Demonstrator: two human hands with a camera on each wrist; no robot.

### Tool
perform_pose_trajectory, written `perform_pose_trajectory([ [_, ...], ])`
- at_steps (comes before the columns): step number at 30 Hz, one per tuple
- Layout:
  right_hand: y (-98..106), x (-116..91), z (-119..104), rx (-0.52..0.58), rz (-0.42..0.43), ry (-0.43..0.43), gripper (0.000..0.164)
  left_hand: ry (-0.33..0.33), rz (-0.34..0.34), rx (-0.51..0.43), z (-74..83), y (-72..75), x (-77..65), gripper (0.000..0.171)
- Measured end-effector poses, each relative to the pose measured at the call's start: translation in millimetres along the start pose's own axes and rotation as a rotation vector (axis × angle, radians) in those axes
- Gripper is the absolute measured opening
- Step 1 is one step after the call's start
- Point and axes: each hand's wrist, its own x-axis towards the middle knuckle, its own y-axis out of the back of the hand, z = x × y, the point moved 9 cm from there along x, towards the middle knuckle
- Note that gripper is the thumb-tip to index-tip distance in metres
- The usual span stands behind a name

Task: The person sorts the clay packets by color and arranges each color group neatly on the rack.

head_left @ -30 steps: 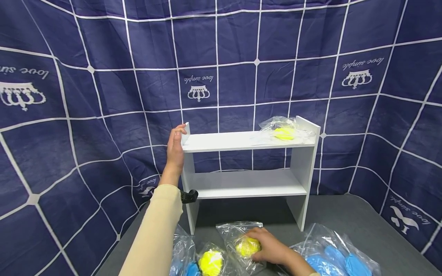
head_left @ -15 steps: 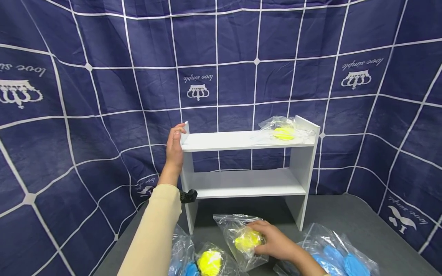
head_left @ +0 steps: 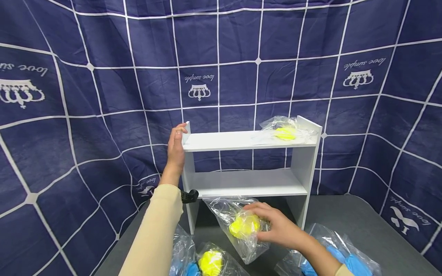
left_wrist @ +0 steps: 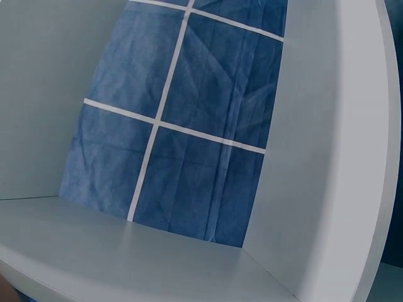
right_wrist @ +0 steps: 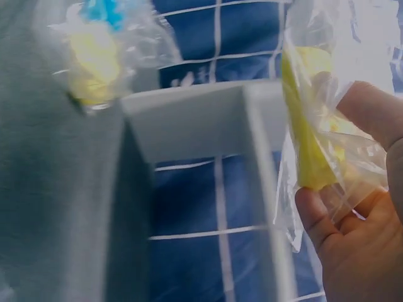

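My left hand [head_left: 176, 151] grips the upper left side panel of a white two-tier shelf [head_left: 224, 141], its fingers curled over the panel's edge. In the left wrist view only the shelf's boards [left_wrist: 308, 138] show, with a sliver of skin at the lower left corner. My right hand [head_left: 277, 228] holds a clear plastic bag [head_left: 221, 209] with a yellow, rounded, crumpled-looking thing [head_left: 239, 228] inside. The bag hangs in front of the lower shelf board, raised off the dark table. Up close, thumb and fingers pinch the bag around the yellow thing [right_wrist: 308, 119].
Another clear bag with a yellow thing [head_left: 285, 133] lies on the top board at the right. On the dark table [head_left: 348, 214] are a bagged yellow thing [head_left: 210, 263] and bags of blue things [head_left: 357, 264]. A navy checked cloth [head_left: 238, 84] hangs behind.
My right hand has lifted the bag with the yellow thing off the table, up toward the lower shelf board. The left hand keeps its hold on the shelf panel.
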Motion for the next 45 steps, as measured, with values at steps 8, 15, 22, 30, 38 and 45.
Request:
perform_pose_trajectory([
  [8, 48.6, 29.6, -49.5, -0.067, 0.060, 0.129, 0.058, -0.030, 0.023, -0.002, 2.7, 0.8, 3.1, 0.030],
  [15, 88.9, 56.3, -79.6, -0.046, 0.138, 0.175, 0.050, -0.010, 0.021, -0.029, -1.8, 0.2, 0.8, 0.034],
  [22, 131.0, 87.7, -95.8, 0.009, 0.240, 0.077, 0.052, -0.003, 0.015, -0.016, -3.8, -1.3, -2.4, 0.034],
  [30, 167.7, 126.5, -94.1, -0.039, 0.315, 0.045, 0.052, -0.018, 0.033, -0.011, -0.3, -2.1, -0.2, 0.032],
  [38, 174.4, 154.2, -62.0, -0.184, 0.294, -0.097, 0.052, -0.043, 0.026, -0.021, -1.3, -0.2, 0.1, 0.034],
  [45, 173.3, 162.2, -22.4, -0.271, 0.264, -0.207, 0.055, -0.047, 0.024, -0.022, -0.2, -1.4, 0.7, 0.034],
])
